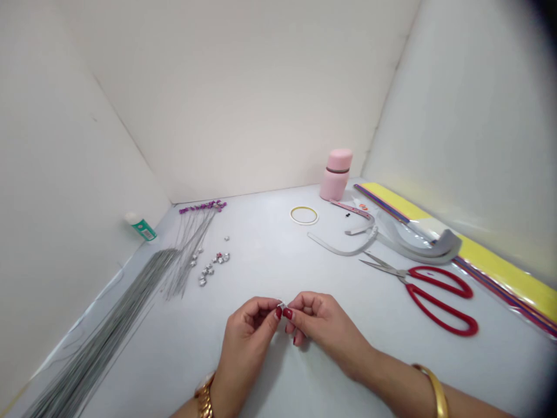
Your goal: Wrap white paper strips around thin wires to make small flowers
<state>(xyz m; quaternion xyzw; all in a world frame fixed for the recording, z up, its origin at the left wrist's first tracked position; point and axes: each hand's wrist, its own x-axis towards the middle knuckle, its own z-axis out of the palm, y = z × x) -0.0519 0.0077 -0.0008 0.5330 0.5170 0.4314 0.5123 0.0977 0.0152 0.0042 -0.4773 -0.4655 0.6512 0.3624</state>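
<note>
Low in the middle of the view, a small silver folded-paper star [282, 303] is pinched between both hands. My left hand [249, 330] grips its left side with thumb and forefinger. From the right, my right hand [325, 323] holds it with thumb and forefinger, its other fingers curled beneath. Fingertips cover most of the star. Several similar silver stars [209, 270] lie loose to the left. Silver paper strips [343, 253] curl on the table at the right, near open red-handled scissors [429, 285].
At left lie a bundle of thin grey wires [117, 325], purple-tipped wire stems [202, 208] and a green-white glue stick [143, 226]. Toward the back are a tape ring [304, 223] and a pink flask [336, 177]. Coloured sheets in plastic [491, 255] line the right wall.
</note>
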